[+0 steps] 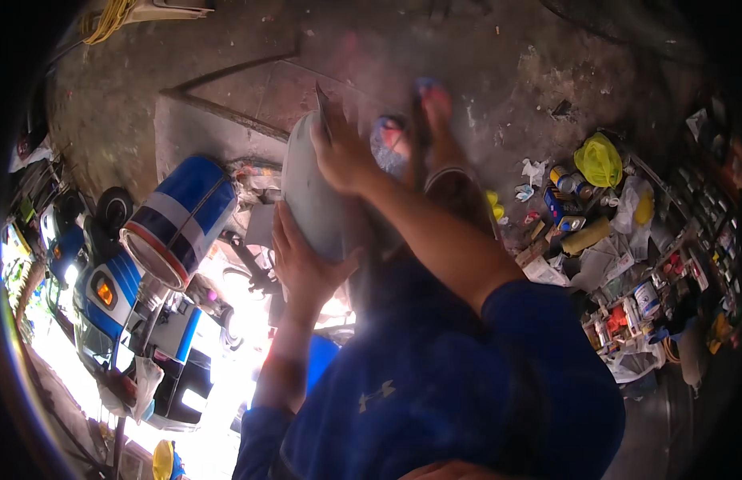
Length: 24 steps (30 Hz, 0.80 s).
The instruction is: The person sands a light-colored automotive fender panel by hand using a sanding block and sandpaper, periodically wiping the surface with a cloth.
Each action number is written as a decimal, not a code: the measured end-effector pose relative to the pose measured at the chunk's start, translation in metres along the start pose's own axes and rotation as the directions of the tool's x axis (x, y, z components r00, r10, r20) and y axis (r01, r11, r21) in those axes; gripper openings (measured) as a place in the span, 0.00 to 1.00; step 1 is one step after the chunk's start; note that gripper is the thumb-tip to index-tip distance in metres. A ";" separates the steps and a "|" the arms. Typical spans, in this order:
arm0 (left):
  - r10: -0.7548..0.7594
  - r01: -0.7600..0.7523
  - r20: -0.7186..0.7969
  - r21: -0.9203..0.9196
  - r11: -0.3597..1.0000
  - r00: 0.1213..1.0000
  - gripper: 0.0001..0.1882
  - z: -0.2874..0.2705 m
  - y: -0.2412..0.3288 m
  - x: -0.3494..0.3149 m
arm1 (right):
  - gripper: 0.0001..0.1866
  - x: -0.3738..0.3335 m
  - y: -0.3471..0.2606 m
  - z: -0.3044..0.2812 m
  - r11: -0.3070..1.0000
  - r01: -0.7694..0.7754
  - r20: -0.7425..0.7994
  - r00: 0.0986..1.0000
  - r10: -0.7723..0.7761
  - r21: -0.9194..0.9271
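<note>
A smooth grey rounded panel [301, 172], like a vehicle body part, stands on end in front of me. At its upper end my right hand [343, 156] is closed on a thin dark sheet that looks like sandpaper [321, 102], pressed against the panel's side. Lower down, my left hand [301, 254] grips the panel's near edge, fingers along the left side and thumb out to the right. The underside of the panel is hidden from me.
A blue, white and orange cylinder [183, 220] on a pole stands at left, beside blue-and-white vehicle parts [107, 296]. Cans, papers and a yellow-green plastic bag [599, 160] clutter the right. My blurred feet [391, 136] are on the stained concrete floor [499, 80].
</note>
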<state>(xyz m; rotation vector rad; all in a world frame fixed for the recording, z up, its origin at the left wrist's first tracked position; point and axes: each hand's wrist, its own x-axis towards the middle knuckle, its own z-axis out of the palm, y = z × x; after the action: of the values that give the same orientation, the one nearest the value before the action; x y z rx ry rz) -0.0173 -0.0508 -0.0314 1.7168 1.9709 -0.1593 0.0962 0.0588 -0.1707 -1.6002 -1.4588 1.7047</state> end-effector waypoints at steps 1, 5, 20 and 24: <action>-0.001 0.000 0.010 0.001 1.000 1.000 0.75 0.001 -0.003 -0.003 | 0.38 -0.006 -0.002 0.002 0.998 0.019 0.038 0.999 -0.016 -0.061; -0.014 0.013 -0.091 -0.016 1.000 0.996 0.75 0.011 -0.017 -0.004 | 0.36 -0.128 -0.018 0.030 0.970 0.127 0.042 0.992 -0.121 -0.206; 0.031 -0.032 -0.046 -0.018 0.999 0.998 0.75 0.002 0.002 0.007 | 0.44 0.066 0.035 0.001 0.962 -0.259 0.143 0.959 0.245 0.083; -0.094 0.092 -0.043 -0.049 0.995 0.995 0.72 0.001 -0.019 -0.002 | 0.41 0.068 -0.021 -0.073 0.862 -0.444 0.446 0.841 0.306 0.246</action>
<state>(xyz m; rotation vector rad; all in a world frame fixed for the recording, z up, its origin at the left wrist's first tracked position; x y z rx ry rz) -0.0350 -0.0568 -0.0362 1.6131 2.0726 -0.1060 0.1348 0.1532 -0.1726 -1.4781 -0.9437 2.4743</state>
